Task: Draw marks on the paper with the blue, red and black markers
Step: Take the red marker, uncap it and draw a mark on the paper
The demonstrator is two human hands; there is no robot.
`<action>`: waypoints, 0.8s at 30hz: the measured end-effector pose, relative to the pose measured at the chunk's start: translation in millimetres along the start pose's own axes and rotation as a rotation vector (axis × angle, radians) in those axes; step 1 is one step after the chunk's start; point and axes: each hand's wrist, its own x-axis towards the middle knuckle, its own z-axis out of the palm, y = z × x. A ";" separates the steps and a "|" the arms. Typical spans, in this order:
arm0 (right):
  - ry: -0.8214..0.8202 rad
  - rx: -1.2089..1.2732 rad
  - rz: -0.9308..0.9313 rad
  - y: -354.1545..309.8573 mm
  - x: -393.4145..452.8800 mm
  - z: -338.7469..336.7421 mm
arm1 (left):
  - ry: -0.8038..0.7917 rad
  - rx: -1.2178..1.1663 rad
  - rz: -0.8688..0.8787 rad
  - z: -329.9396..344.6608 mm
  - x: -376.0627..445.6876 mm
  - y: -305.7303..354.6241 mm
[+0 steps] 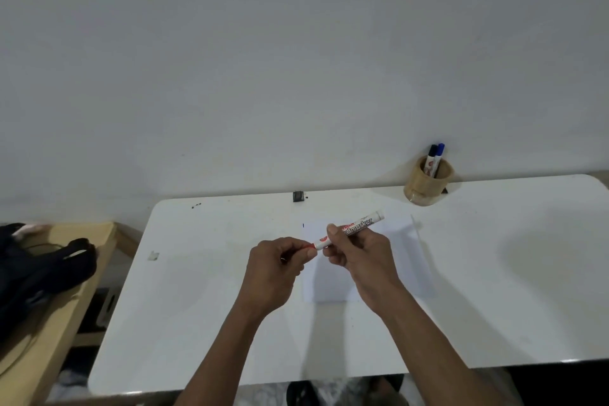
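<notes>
Both hands hold the red marker [354, 228] above the white paper [410, 260] in the middle of the white table [197, 323]. My right hand [359, 255] grips its white barrel. My left hand [278, 262] pinches the red cap end, which is mostly hidden in the fingers. One short blue mark [303, 225] shows at the paper's far left corner. The blue marker [439, 156] and the black marker [431, 158] stand in a wooden cup [426, 186] at the back right.
A small dark clip [298, 196] sits on the table's far edge by the wall. A bit of tape [153, 255] lies at the left. A wooden bench [59, 323] with a black bag [36, 267] stands left of the table.
</notes>
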 end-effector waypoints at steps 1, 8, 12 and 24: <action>-0.008 -0.009 -0.002 3.4 1.4 -1.1 | -0.008 0.006 -0.016 -0.3 -1.2 -2.5; 0.078 0.101 -0.018 0.3 29.1 -24.6 | 0.060 0.023 -0.179 -13.3 3.7 -28.5; 0.104 0.091 -0.019 4.5 40.0 -28.2 | 0.182 0.147 -0.206 -11.0 30.5 -42.1; 0.173 0.098 0.007 31.9 60.8 -32.0 | 0.187 0.340 -0.252 19.9 138.4 -85.4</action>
